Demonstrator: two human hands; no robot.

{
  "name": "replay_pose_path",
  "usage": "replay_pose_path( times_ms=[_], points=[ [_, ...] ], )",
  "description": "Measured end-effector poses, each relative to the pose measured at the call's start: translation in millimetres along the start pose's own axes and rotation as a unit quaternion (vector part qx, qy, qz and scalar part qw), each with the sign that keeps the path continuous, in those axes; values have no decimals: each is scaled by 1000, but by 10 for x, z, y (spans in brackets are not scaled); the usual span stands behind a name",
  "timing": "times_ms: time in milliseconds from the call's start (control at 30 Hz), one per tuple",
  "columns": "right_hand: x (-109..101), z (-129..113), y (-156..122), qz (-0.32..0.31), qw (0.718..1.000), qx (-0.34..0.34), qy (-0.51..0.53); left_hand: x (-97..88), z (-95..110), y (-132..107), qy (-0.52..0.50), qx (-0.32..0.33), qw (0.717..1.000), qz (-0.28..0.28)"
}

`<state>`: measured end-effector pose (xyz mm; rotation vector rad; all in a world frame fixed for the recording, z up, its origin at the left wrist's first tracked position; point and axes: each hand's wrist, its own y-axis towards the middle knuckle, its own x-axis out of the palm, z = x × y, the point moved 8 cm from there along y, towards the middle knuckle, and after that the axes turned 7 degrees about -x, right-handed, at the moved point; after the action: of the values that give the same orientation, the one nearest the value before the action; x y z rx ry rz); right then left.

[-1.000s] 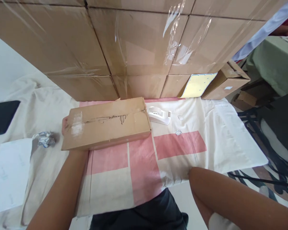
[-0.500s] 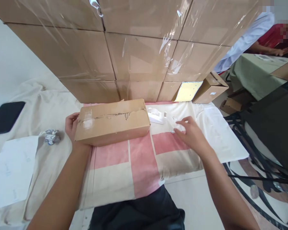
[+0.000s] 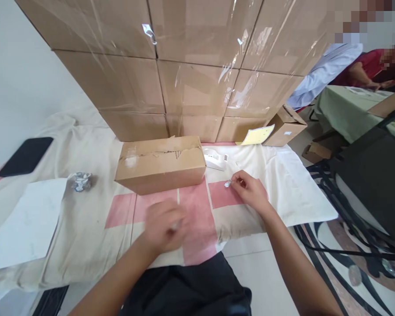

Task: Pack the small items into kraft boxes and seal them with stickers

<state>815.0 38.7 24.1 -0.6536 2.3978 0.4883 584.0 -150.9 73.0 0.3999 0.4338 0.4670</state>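
Note:
A long closed cardboard box with a torn seam on top lies on the cloth-covered table. My right hand is to the right of it, fingertips pinched on a small crumpled shiny scrap that looks like tape or plastic. My left hand hovers in front of the box, apart from it; motion smears its curled fingers, so what they hold, if anything, is unclear. Beside the box's right end lies a white object that looks like a tape dispenser.
Wrapped cardboard boxes are stacked behind. A yellow sheet leans near a smaller carton. At left are a black flat device, white paper and a crumpled ball. A dark chair stands right; people are beyond.
My left hand has let go of the box's left end and moved right, toward me. My right hand has closed on the small scrap. The view has shifted slightly.

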Motion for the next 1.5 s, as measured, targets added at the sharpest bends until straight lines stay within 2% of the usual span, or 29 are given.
replay_pose_path(
  times_ms=[67, 100, 133, 200, 300, 433, 700, 967, 1067, 1167, 1367, 1500],
  points=[
    [145, -85, 47, -34, 995, -19, 89, 566, -67, 54, 34, 9, 997, -72],
    [216, -123, 69, -47, 991, -27, 119, 799, -163, 90, 69, -13, 991, -110],
    [280, -152, 89, -56, 988, -32, 140, 955, -281, 128, 78, -50, 987, -131],
    [379, -174, 117, -62, 982, -34, 173, 1093, -474, 180, 77, -106, 981, -145],
    [495, -158, 114, -86, 970, -22, 224, 1067, -594, 202, 56, -137, 979, -142],
    [554, -131, 81, -103, 955, -2, 280, 1019, -603, 189, 43, -154, 976, -150],
    [657, -133, 61, -120, 951, 40, 281, 1028, -558, 176, 22, -141, 977, -161],
    [676, -185, 33, -158, 941, 26, 297, 1043, -630, 196, -47, -191, 961, -194],
    [702, -199, 3, -178, 933, 25, 313, 1051, -624, 190, -44, -184, 963, -193],
    [720, -209, -7, -184, 929, 20, 320, 1014, -618, 193, -35, -178, 970, -164],
    [709, -221, 3, -180, 923, 13, 339, 998, -471, 196, -4, -98, 982, -160],
    [703, -244, 3, -192, 924, 4, 330, 981, -480, 195, -2, -112, 982, -149]
  ],
)
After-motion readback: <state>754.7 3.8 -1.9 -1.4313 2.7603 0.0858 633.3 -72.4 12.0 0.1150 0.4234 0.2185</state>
